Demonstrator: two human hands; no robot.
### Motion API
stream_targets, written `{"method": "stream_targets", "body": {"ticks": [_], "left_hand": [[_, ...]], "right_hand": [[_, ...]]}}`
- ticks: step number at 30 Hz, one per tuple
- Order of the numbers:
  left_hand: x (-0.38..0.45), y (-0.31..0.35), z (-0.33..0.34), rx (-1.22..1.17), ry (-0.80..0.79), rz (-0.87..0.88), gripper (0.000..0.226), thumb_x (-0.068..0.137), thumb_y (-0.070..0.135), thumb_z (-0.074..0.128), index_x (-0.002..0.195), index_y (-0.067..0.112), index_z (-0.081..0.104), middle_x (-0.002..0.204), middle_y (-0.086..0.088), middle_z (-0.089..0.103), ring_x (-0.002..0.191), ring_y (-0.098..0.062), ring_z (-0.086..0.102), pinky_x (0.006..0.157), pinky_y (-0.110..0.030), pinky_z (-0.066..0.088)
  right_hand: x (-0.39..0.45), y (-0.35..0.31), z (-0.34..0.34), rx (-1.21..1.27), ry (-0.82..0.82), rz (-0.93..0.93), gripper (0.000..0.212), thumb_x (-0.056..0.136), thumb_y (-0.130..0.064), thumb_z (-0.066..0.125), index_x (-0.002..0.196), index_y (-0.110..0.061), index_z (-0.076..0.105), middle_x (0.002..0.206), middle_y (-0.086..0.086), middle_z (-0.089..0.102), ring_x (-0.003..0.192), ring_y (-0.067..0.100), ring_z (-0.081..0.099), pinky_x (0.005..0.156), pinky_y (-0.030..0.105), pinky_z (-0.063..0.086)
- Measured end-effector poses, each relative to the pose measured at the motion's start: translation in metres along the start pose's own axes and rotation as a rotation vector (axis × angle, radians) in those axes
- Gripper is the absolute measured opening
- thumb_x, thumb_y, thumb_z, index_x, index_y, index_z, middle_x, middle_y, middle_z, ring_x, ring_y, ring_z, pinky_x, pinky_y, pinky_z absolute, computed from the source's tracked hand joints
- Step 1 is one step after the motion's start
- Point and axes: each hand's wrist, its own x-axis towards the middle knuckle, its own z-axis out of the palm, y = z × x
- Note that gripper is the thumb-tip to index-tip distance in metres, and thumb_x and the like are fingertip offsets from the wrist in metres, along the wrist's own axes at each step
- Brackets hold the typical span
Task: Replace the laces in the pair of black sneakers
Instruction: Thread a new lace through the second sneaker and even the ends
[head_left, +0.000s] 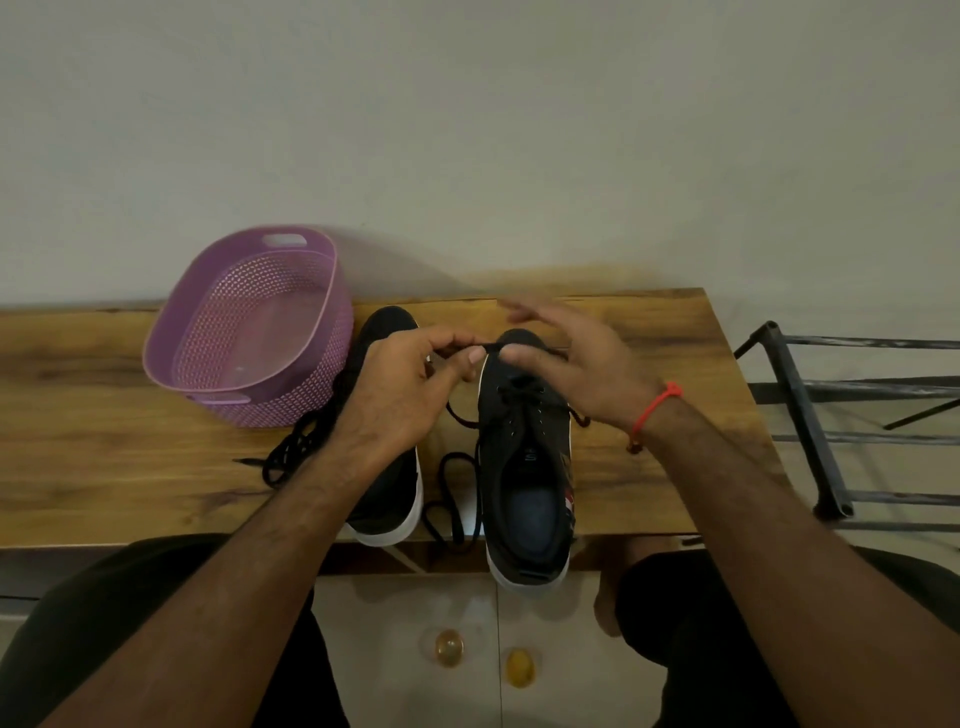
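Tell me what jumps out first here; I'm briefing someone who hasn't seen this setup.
The two hands at centre: the left hand pinches a black lace over the toe of the right sneaker, while the right hand hovers blurred above it. Next, the purple basket at the table's back left, beside the left sneaker.

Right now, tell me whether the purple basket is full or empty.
Empty. The purple basket sits upright on the table; its bare floor shows through the open top.
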Motion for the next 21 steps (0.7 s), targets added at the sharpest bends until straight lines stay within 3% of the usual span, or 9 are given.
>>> {"method": "stream_targets", "body": {"ticks": [2, 4, 9, 11, 13, 14, 17, 19, 21], "left_hand": [[-0.001, 0.004, 0.002, -0.023, -0.011, 0.002, 0.015, 0.098, 0.026, 0.065, 0.111, 0.031, 0.071, 0.076, 0.012, 0.071, 0.071, 0.001, 0.064, 0.062, -0.015, 0.046], [-0.002, 0.006, 0.001, -0.050, 0.006, -0.025, 0.015, 0.099, 0.024, 0.063, 0.110, 0.033, 0.067, 0.075, 0.011, 0.072, 0.067, 0.000, 0.063, 0.059, -0.017, 0.046], [-0.007, 0.002, -0.011, -0.057, 0.038, -0.023, 0.015, 0.102, 0.022, 0.057, 0.112, 0.032, 0.062, 0.083, 0.011, 0.072, 0.071, -0.025, 0.065, 0.064, -0.041, 0.054], [-0.008, 0.000, -0.016, -0.063, 0.031, -0.031, 0.016, 0.103, 0.020, 0.056, 0.112, 0.029, 0.065, 0.085, 0.010, 0.073, 0.077, -0.024, 0.068, 0.067, -0.045, 0.055], [-0.008, 0.000, -0.019, -0.095, 0.017, -0.045, 0.017, 0.103, 0.018, 0.056, 0.110, 0.028, 0.068, 0.087, 0.010, 0.074, 0.080, -0.009, 0.068, 0.068, -0.036, 0.051], [-0.008, 0.000, -0.019, -0.120, 0.015, -0.052, 0.018, 0.102, 0.018, 0.057, 0.110, 0.027, 0.069, 0.088, 0.011, 0.075, 0.083, -0.008, 0.069, 0.070, -0.034, 0.050], [-0.009, 0.001, -0.015, -0.152, 0.004, -0.052, 0.018, 0.102, 0.022, 0.059, 0.115, 0.026, 0.070, 0.095, 0.013, 0.076, 0.082, -0.025, 0.070, 0.068, -0.051, 0.057], [-0.011, -0.002, -0.007, -0.150, 0.013, -0.044, 0.023, 0.100, 0.025, 0.062, 0.121, 0.031, 0.068, 0.102, 0.013, 0.073, 0.077, -0.006, 0.065, 0.070, -0.044, 0.058], [-0.014, -0.003, 0.002, -0.112, -0.005, -0.009, 0.041, 0.099, 0.026, 0.062, 0.138, 0.037, 0.056, 0.125, 0.016, 0.064, 0.093, 0.004, 0.060, 0.084, -0.030, 0.053]], "right_hand": [[0.001, 0.000, 0.007, -0.092, -0.043, -0.025, 0.022, 0.097, -0.034, 0.061, 0.113, -0.024, 0.073, 0.103, -0.001, 0.073, 0.098, 0.013, 0.066, 0.089, 0.040, 0.054], [0.002, 0.002, 0.003, -0.068, 0.063, 0.077, 0.021, 0.098, -0.034, 0.059, 0.099, -0.019, 0.075, 0.087, -0.001, 0.071, 0.083, 0.013, 0.064, 0.080, 0.041, 0.055], [0.000, 0.004, -0.028, 0.126, 0.458, 0.294, 0.022, 0.098, -0.034, 0.060, 0.096, -0.018, 0.076, 0.092, -0.003, 0.071, 0.086, 0.007, 0.061, 0.077, 0.017, 0.049], [-0.001, 0.004, -0.033, 0.100, 0.513, 0.344, 0.022, 0.098, -0.033, 0.060, 0.097, -0.019, 0.076, 0.087, -0.007, 0.068, 0.079, 0.001, 0.058, 0.067, 0.002, 0.044], [-0.002, 0.003, -0.031, 0.125, 0.528, 0.367, 0.022, 0.099, -0.033, 0.059, 0.098, -0.019, 0.076, 0.086, -0.011, 0.065, 0.081, -0.002, 0.057, 0.064, 0.000, 0.041], [-0.001, 0.004, -0.028, 0.172, 0.514, 0.366, 0.022, 0.098, -0.033, 0.060, 0.099, -0.018, 0.076, 0.088, -0.012, 0.066, 0.085, -0.001, 0.059, 0.072, 0.005, 0.044], [0.001, 0.002, -0.020, 0.206, 0.391, 0.289, 0.023, 0.098, -0.034, 0.060, 0.099, -0.018, 0.075, 0.090, -0.010, 0.067, 0.088, 0.006, 0.060, 0.085, 0.029, 0.053], [0.001, 0.001, -0.015, 0.141, 0.248, 0.188, 0.022, 0.097, -0.037, 0.060, 0.095, -0.020, 0.075, 0.088, -0.005, 0.069, 0.085, 0.012, 0.063, 0.083, 0.036, 0.056], [-0.002, -0.003, -0.012, 0.050, 0.048, 0.068, 0.020, 0.096, -0.038, 0.061, 0.094, -0.024, 0.074, 0.089, -0.003, 0.072, 0.086, 0.015, 0.067, 0.082, 0.043, 0.058]]}}
